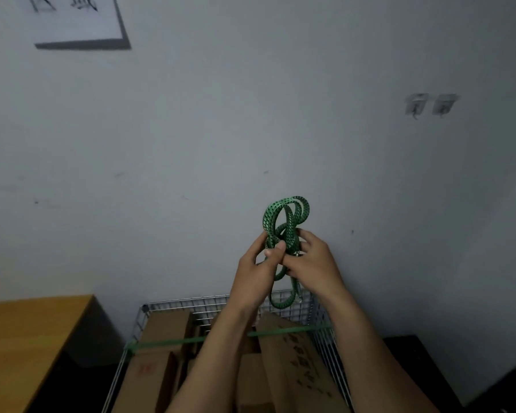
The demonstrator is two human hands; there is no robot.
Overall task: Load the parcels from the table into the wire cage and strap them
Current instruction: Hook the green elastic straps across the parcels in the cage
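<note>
Both hands are raised in front of the wall, above the wire cage (173, 307). My left hand (258, 265) and my right hand (312, 259) together grip a coiled green elastic strap (285, 220); loops stick up above the fingers and a tail hangs down below them. Inside the cage stand several brown cardboard parcels (166, 329), some upright and some tilted. Another green strap (167, 342) is stretched flat across the cage from its left wall to its right wall, over the parcels. My forearms hide the middle of the cage.
A wooden table (21, 338) stands at the lower left, beside the cage. Behind everything is a grey wall with two small hooks (429, 104) at the upper right and a framed picture (81, 22) at the upper left. Dark floor lies to the right.
</note>
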